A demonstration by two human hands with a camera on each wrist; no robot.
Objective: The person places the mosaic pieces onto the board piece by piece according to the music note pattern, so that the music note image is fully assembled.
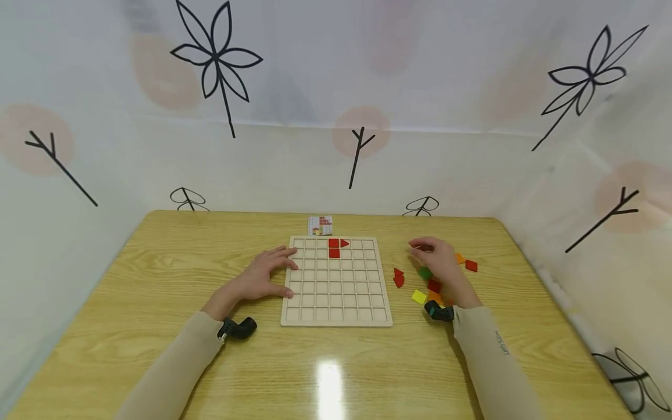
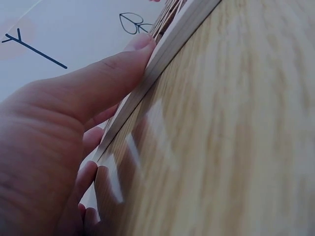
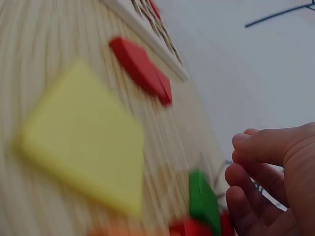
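Note:
A pale wooden grid board (image 1: pixel 336 294) lies on the table, with two red square tiles (image 1: pixel 334 253) and a red triangle tile (image 1: pixel 344 243) in its upper cells. My left hand (image 1: pixel 262 273) rests at the board's left side, fingers spread. In the left wrist view the thumb (image 2: pixel 118 69) presses the board's edge (image 2: pixel 152 73). Right of the board, my right hand (image 1: pixel 440 256) is raised, thumb and index fingertips together. A sliver of red shows at those tips in the head view; the piece's shape is hidden. Under that hand lie a green tile (image 3: pixel 203 199) and others.
Between board and right hand lie small red pieces (image 1: pixel 399 279). A yellow tile (image 1: pixel 419 296), orange tiles (image 1: pixel 434 297), a dark red tile (image 1: pixel 434 285) and a red tile (image 1: pixel 471 266) lie around the right wrist. A printed pattern card (image 1: pixel 320 225) sits behind the board.

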